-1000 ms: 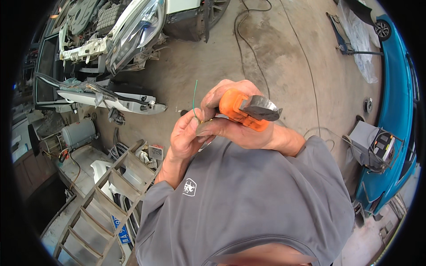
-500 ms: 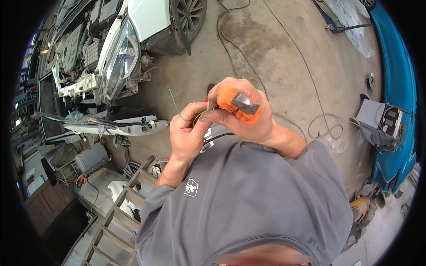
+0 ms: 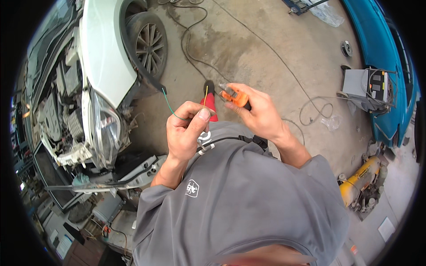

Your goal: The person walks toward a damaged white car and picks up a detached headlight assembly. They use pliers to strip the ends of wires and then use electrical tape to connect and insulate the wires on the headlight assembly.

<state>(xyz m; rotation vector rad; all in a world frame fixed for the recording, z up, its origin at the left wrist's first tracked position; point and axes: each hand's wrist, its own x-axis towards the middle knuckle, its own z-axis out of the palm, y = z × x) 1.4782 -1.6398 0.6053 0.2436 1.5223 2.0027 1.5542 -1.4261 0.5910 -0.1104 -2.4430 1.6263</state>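
My left hand [image 3: 185, 128] is closed, thumb pressed against the index finger, pinching thin wires. A green wire [image 3: 170, 106] curves up and out on its left side. From beside the thumb tip a short yellow wire [image 3: 206, 96] stands nearly straight up. The wires' lower ends are hidden in the palm. My right hand [image 3: 262, 114] is wrapped around orange-handled pliers [image 3: 240, 98], whose grey metal head points up and left. The pliers are apart from both wires, to the right of the yellow one.
A white car [image 3: 105, 48] with its front stripped open stands at the left, with a loose panel [image 3: 133, 179] below it. Dark cables [image 3: 284, 62] snake over the concrete floor. A grey wheeled machine [image 3: 357, 86] stands beside a blue car [image 3: 372, 37] at the right.
My right hand and the pliers have moved away from the left hand, to the right. The yellow wire now stands up in plain sight. The view has shifted, showing more of the white car.
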